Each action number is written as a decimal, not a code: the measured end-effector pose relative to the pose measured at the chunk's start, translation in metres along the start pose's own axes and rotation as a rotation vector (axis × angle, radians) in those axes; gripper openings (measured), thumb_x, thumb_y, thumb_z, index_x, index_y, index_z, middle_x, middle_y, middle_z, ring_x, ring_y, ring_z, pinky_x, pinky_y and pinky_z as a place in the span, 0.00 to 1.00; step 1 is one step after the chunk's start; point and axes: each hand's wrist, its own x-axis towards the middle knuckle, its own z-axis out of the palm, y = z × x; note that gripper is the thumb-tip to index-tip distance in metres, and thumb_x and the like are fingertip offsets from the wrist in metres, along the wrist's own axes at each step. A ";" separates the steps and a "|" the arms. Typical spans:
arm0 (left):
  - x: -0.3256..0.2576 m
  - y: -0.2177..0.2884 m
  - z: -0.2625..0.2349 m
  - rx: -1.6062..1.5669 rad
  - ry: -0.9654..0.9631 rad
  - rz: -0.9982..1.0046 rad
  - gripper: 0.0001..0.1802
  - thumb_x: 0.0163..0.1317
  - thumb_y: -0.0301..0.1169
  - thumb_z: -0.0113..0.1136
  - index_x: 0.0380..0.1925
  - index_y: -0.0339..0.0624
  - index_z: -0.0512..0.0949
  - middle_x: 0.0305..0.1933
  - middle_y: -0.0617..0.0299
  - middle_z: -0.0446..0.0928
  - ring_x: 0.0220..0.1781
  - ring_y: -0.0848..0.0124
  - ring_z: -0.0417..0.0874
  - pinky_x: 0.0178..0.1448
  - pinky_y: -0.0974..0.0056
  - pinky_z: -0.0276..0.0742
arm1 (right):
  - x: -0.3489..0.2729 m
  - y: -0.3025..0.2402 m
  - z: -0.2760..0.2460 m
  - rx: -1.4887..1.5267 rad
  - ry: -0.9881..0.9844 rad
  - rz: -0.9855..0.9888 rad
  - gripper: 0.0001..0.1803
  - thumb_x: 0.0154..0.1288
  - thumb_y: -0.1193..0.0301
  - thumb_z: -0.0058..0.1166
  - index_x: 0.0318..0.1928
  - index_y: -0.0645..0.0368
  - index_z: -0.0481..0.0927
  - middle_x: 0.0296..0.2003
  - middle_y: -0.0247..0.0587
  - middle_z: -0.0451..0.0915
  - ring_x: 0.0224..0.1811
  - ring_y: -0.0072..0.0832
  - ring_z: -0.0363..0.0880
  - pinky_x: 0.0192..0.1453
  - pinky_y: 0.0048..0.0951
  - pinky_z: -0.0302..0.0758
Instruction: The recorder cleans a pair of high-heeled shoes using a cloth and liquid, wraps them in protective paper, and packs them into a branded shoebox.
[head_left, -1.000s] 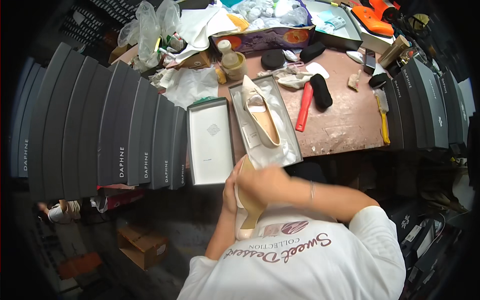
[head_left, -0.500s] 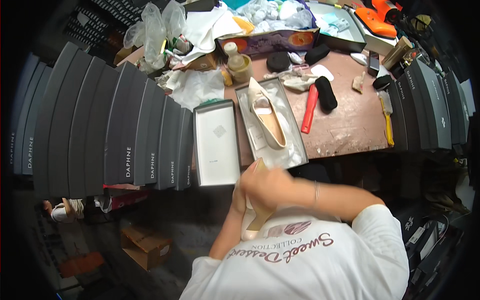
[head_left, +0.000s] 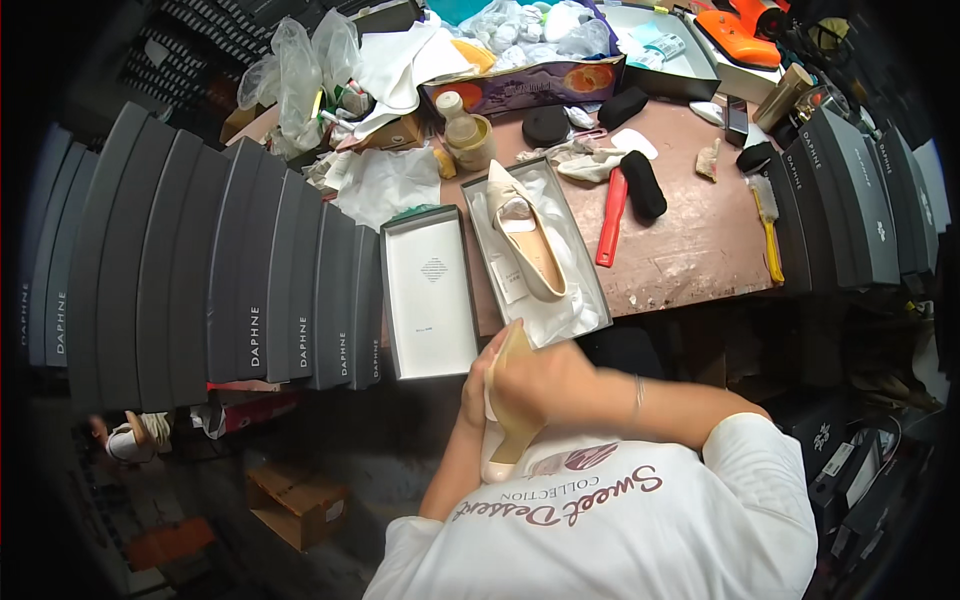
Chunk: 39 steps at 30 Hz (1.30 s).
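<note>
White capitals mark the dark grey shoeboxes (head_left: 232, 270) at left; the right-hand shoeboxes (head_left: 850, 195) add a small emblem. The white T-shirt (head_left: 590, 550) bears reddish-brown lettering. Print inside the white-lined lid (head_left: 435, 350) and on the card (head_left: 511, 282) beside the pale pump (head_left: 532, 243) is too small to read.

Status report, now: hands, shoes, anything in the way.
Left hand gripping pale shoe. Right hand over it, motion-blurred. Second shoe in open box. No obstruction seen at either hand.
</note>
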 end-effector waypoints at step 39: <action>0.146 0.035 0.017 1.865 -0.635 0.666 0.34 0.43 0.27 0.69 0.54 0.40 0.71 0.63 0.54 0.66 0.68 0.60 0.64 0.70 0.42 0.57 | -0.015 0.117 0.006 2.322 0.395 0.321 0.15 0.71 0.56 0.48 0.42 0.55 0.71 0.25 0.32 0.66 0.19 0.19 0.62 0.17 0.19 0.59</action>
